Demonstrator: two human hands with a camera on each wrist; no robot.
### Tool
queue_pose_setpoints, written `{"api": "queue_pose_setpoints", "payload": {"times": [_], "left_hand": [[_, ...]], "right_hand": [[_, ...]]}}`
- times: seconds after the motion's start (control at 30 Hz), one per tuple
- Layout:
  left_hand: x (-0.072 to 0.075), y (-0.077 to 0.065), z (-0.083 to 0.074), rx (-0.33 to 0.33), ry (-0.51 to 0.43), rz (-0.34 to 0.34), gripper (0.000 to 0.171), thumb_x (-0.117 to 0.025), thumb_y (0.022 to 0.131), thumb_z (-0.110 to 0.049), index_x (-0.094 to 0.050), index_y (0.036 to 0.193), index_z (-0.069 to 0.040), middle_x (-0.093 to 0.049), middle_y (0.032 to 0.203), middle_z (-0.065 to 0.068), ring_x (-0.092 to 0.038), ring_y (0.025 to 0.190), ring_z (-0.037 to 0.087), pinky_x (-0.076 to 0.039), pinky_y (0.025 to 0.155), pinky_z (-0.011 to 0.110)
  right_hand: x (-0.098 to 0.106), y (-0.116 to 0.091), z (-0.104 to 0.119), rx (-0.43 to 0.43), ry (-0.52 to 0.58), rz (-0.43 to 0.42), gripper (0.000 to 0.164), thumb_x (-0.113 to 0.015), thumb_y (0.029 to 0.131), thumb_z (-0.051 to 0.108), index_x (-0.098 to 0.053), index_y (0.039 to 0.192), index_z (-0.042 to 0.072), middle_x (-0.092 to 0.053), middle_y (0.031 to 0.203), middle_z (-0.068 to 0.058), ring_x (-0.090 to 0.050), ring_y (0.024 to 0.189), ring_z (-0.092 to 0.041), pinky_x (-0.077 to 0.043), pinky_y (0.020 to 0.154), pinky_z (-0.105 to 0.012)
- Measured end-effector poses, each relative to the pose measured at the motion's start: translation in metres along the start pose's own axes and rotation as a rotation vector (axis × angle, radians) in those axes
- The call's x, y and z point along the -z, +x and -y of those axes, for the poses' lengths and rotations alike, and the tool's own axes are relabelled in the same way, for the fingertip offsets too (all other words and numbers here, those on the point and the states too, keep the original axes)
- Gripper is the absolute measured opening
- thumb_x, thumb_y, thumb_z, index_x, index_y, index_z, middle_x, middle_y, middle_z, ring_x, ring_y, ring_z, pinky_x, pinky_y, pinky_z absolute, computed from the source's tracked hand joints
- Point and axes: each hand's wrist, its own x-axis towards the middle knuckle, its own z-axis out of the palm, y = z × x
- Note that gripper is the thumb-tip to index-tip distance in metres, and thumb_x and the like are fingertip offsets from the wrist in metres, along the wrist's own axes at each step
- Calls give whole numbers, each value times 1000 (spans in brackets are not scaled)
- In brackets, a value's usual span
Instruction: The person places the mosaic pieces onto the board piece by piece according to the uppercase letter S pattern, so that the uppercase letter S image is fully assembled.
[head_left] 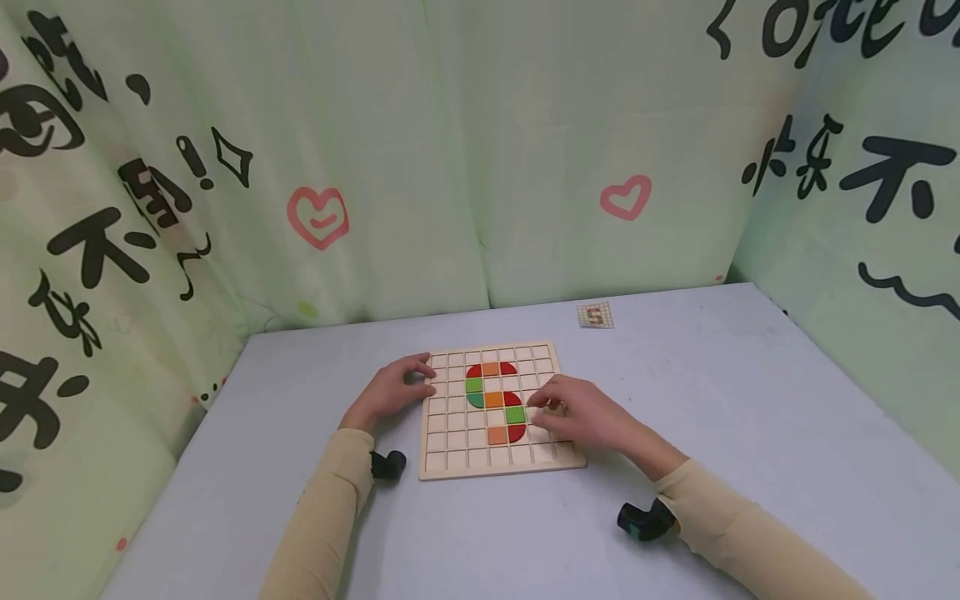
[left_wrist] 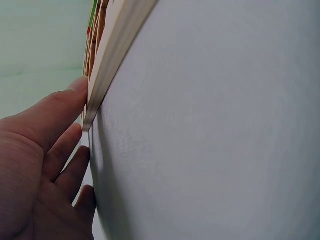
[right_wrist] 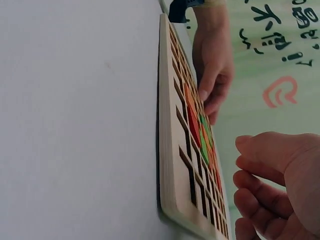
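In the head view a square wooden grid board (head_left: 448,460) lies on the table. Red, orange and green tiles sit in its cells; a red quarter-round tile (head_left: 516,433) and a light green square (head_left: 515,414) are among them. My left hand (head_left: 392,390) is at the board's left edge, its thumb touching the rim (left_wrist: 107,65) in the left wrist view. Over the board's right side hovers my right hand (head_left: 581,412), fingers loosely bent near the light green square. No piece shows between its thumb and fingers (right_wrist: 265,185) in the right wrist view.
A small card (head_left: 596,315) with a printed grid pattern lies behind the board, toward the back of the table (head_left: 675,358). Pale green curtains (head_left: 450,167) with dark lettering and pink hearts hang around the table. Black wrist cameras (head_left: 647,520) sit below both hands.
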Motion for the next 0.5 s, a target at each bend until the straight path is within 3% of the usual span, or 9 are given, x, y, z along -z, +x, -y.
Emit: {"api": "queue_pose_setpoints", "payload": {"times": [0.27, 0.5], "left_hand": [[-1, -1, -1, 25, -3, 0, 28, -73, 91, -18, -69, 117, -8, -43, 159, 7, -29, 152, 33, -24, 125, 51], [-2, 0, 0, 37, -5, 5, 28, -73, 91, -19, -69, 117, -9, -42, 159, 6, -28, 152, 32, -24, 125, 51]], "right_hand": [[30, -27, -40, -121, 10, -51, 30, -70, 92, 21, -69, 117, 4, -68, 111, -9, -61, 93, -17, -55, 75, -29], [38, -46, -61, -174, -13, -32, 36, -75, 87, 21, -68, 117, 2, -67, 109, -8, -58, 91, -17, -52, 78, -31]]}}
